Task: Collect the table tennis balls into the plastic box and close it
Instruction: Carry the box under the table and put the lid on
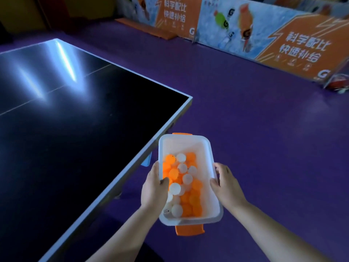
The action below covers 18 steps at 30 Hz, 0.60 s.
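A translucent white plastic box with orange latches at its near and far ends hangs in the air over the purple floor, just right of the table's corner. It has no lid on. Several orange and white table tennis balls lie inside it, piled toward the near end. My left hand grips the box's left long wall, thumb over the rim. My right hand grips the right long wall the same way.
A dark table tennis table with a pale edge fills the left. Purple floor spreads to the right. Orange and blue advertising barriers line the far side. A small blue object shows under the table edge.
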{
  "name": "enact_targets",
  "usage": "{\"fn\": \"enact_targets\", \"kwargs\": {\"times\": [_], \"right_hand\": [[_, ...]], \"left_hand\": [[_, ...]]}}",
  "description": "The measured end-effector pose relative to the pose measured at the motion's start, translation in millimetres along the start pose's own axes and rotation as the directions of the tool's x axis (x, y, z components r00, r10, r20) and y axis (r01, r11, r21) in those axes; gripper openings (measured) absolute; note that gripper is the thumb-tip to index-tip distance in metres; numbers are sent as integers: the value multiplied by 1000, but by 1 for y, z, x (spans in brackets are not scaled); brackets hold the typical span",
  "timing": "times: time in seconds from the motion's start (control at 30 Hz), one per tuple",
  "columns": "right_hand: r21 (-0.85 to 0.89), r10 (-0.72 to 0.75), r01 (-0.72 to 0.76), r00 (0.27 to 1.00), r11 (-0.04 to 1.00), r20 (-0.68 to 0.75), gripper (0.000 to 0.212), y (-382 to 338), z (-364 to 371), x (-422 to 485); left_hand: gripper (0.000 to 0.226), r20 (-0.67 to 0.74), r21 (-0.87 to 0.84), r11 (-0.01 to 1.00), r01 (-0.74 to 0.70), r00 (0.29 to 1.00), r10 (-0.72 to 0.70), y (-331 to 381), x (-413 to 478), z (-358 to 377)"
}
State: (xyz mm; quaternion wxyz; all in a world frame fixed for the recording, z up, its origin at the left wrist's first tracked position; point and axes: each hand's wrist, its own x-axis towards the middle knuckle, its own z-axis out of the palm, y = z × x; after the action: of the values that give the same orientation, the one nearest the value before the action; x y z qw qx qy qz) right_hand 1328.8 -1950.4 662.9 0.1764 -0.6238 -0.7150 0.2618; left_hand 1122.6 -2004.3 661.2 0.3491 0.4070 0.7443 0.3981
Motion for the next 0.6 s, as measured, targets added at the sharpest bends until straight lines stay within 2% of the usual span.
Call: {"fn": "enact_targets", "kwargs": {"times": [0.33,0.47,0.6], "right_hand": [[55,-28,28,1000,998,1,43,53,-32,96],[-44,-75,74,997,996,-15,44,61,-52,166],[-78,-50,49,999,996,-19,44,56,-76,246]], "left_hand": [[59,-5,97,994,59,998,-59,53,86,72],[53,6,63,998,1,1000,-2,79,149,99],[47,-3,24,1000,-16,1000,16,113,215,119]]}}
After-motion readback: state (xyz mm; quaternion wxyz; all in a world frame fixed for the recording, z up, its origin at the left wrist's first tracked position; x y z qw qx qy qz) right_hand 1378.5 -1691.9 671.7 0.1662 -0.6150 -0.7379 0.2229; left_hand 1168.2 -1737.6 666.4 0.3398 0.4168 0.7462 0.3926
